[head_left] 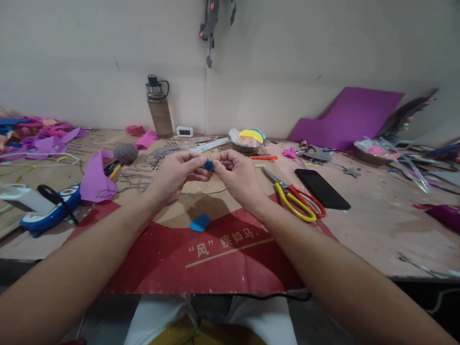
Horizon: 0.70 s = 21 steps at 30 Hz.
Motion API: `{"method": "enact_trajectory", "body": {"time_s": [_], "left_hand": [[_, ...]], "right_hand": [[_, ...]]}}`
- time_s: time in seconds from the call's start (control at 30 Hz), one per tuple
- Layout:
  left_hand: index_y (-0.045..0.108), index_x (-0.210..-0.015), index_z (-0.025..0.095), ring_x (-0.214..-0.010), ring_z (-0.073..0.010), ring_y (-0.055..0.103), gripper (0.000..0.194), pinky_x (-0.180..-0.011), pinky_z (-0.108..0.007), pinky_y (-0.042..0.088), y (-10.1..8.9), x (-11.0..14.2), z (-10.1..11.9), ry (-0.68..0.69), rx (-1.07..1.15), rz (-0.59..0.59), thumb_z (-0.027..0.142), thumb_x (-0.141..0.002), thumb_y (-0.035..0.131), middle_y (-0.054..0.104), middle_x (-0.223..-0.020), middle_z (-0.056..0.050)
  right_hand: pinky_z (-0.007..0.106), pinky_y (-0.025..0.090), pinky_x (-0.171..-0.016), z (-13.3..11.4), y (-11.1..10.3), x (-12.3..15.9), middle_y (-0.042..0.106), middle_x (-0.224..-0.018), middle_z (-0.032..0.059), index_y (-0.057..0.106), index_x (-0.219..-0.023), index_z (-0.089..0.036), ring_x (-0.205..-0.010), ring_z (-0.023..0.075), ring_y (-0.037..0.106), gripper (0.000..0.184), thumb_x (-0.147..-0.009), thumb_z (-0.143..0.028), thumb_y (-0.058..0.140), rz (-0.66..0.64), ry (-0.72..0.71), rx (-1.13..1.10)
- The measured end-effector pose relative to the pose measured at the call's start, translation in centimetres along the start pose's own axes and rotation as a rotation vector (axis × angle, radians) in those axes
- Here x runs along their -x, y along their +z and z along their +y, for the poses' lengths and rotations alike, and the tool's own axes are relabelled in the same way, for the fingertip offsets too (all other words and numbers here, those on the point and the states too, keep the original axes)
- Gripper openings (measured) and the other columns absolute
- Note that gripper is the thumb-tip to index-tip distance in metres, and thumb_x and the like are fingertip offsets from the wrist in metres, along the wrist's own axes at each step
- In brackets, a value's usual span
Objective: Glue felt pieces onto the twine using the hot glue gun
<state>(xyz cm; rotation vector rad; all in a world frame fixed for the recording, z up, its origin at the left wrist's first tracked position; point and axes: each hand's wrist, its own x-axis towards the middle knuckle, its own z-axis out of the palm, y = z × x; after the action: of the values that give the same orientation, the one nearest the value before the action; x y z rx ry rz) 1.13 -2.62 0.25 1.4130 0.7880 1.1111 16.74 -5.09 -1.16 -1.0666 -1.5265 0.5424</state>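
Both hands meet above the cardboard sheet (151,268), pinching one small blue piece (208,165) between them. My left hand (179,173) has thumb and fingers closed on its left side. My right hand (235,172) grips the right side between thumb and forefinger. Fingers cover most of the piece, so its exact kind is hidden; it looks like craft foam or felt. Nearer to me, a flat blue scrap (200,223) lies on the cardboard below the hands. Scissors (293,194) with one yellow and one red handle rest beside my right forearm.
A black phone (322,188) lies right of the scissors. Behind stand a water bottle (159,108), a small digital clock (184,132) and a bowl (247,146) of scraps. At left are a grey yarn ball (125,153), purple foam (97,177) and a blue power strip (53,213).
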Motion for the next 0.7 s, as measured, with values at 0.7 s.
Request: {"method": "enact_trajectory", "body": {"time_s": [0.7], "left_hand": [[0.069, -0.078, 0.014, -0.058, -0.0144, 0.066, 0.024, -0.05, -0.022, 0.051, -0.8, 0.11, 0.62, 0.072, -0.431, -0.1, 0.038, -0.075, 0.069, 0.07, -0.066, -0.005]], "right_hand": [[0.026, 0.036, -0.059, 0.13, -0.33, 0.45, 0.06, -0.073, 0.0, 0.059, -0.081, -0.018, -0.064, 0.0114, 0.049, 0.013, -0.084, -0.029, 0.053, -0.077, -0.055, 0.204]]}}
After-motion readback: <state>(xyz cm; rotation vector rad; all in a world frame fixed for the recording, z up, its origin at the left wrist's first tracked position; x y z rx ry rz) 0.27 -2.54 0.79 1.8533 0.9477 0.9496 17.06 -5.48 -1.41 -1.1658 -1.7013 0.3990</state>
